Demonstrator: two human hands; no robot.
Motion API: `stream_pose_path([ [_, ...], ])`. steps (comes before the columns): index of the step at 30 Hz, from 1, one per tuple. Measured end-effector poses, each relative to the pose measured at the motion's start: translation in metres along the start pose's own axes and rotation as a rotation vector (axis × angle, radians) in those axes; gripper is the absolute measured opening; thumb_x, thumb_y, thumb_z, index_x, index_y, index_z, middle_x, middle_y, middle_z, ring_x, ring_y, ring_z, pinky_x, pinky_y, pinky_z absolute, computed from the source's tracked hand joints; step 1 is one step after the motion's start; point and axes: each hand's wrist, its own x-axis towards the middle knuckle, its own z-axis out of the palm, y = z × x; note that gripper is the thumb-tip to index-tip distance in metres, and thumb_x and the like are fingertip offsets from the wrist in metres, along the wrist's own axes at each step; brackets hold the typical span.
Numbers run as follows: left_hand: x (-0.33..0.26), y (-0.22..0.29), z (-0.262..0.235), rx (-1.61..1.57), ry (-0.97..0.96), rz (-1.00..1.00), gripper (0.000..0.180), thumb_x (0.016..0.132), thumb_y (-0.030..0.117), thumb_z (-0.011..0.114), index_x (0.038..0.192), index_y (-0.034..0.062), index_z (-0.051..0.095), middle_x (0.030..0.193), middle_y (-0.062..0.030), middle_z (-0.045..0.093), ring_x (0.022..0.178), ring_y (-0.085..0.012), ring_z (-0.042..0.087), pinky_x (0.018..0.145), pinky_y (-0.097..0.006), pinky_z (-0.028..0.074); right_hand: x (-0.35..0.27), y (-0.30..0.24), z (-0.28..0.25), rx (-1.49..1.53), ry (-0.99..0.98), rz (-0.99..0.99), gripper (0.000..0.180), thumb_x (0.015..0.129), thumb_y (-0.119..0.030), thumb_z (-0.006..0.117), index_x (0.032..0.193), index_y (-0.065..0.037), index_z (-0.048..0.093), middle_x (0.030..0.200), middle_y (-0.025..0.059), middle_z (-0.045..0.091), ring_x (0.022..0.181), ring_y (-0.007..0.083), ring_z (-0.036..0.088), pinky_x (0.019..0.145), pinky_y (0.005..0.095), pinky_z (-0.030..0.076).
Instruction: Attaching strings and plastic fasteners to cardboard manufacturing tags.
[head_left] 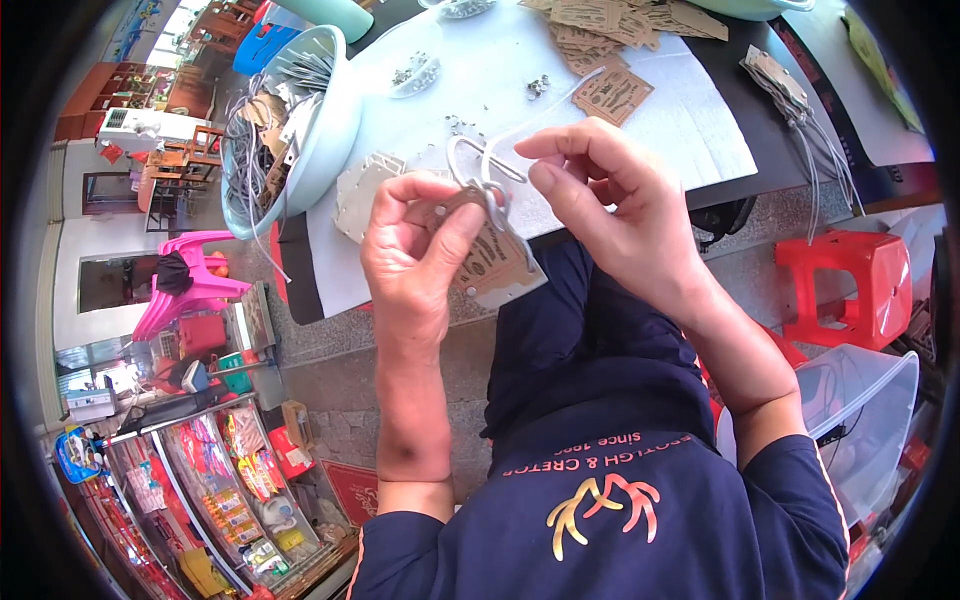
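My left hand (415,235) pinches a brown cardboard tag (503,258) by its top between thumb and fingers. A pale grey cord (497,205) is looped and knotted at the tag's upper end. One strand of it rises toward the upper right, over the white sheet. Just right of the loop is my right hand (615,200), its thumb and forefinger slightly apart with nothing visible gripped between them. Its other fingers are curled and partly hidden. Beside my left hand, a stack of pale tags (365,195) lies on the sheet.
A light blue basin (335,130) of corded tags stands at the table's left. Small metal pieces (538,87) and a clear dish (415,78) lie on the white sheet (700,140). Loose tags (612,95) and a corded bundle (775,85) are farther right. A red stool (850,285) stands below.
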Motion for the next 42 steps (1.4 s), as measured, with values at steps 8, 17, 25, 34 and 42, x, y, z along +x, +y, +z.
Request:
stream_pose_path([
  [8,0.001,0.0,0.002,0.025,-0.063,0.019,0.021,0.087,-0.004,0.062,0.104,0.0029,0.052,0.095,-0.0083,0.066,0.088,-0.0099,0.063,0.08,-0.024,0.051,0.006,-0.004,-0.016,0.039,-0.249,0.104,0.014,0.087,-0.009,0.068,0.098,-0.001,0.067,0.082,-0.0032,0.059,0.068,0.0002,0.049,0.055,0.017,0.039],
  [17,0.004,0.014,0.009,0.114,-0.122,0.004,0.02,0.087,-0.005,0.062,0.103,0.0027,0.053,0.093,-0.0053,0.064,0.085,-0.0077,0.062,0.076,-0.022,0.05,0.015,-0.022,-0.021,-0.044,-0.301,0.143,0.01,0.085,-0.009,0.066,0.088,0.001,0.063,0.077,0.0018,0.06,0.065,0.0047,0.056,0.057,0.0225,0.047],
  [25,0.022,0.02,0.018,-0.068,-0.02,0.086,0.019,0.088,-0.004,0.061,0.103,0.0027,0.053,0.094,-0.0062,0.065,0.086,-0.0082,0.062,0.076,-0.023,0.05,0.02,-0.024,-0.003,0.465,-0.088,0.32,0.012,0.093,-0.01,0.06,0.099,-0.001,0.055,0.083,0.0024,0.061,0.071,0.0055,0.059,0.061,0.021,0.051],
  [34,0.045,0.039,0.011,0.008,-0.141,0.033,0.02,0.087,-0.004,0.063,0.103,0.0028,0.053,0.094,-0.0062,0.065,0.086,-0.0075,0.062,0.075,-0.022,0.051,0.05,-0.034,-0.016,0.066,-0.149,0.106,0.014,0.086,-0.011,0.069,0.097,-0.002,0.065,0.084,0.0006,0.063,0.075,0.0054,0.059,0.057,0.0208,0.047],
  [42,0.062,0.038,0.013,0.078,-0.117,0.033,0.019,0.087,-0.004,0.061,0.103,0.003,0.052,0.093,-0.0074,0.066,0.087,-0.0091,0.063,0.076,-0.024,0.052,0.063,-0.038,-0.02,-0.229,-0.089,-0.128,0.01,0.088,-0.008,0.064,0.09,-0.001,0.057,0.083,0.0065,0.058,0.066,0.0134,0.06,0.057,0.0251,0.049],
])
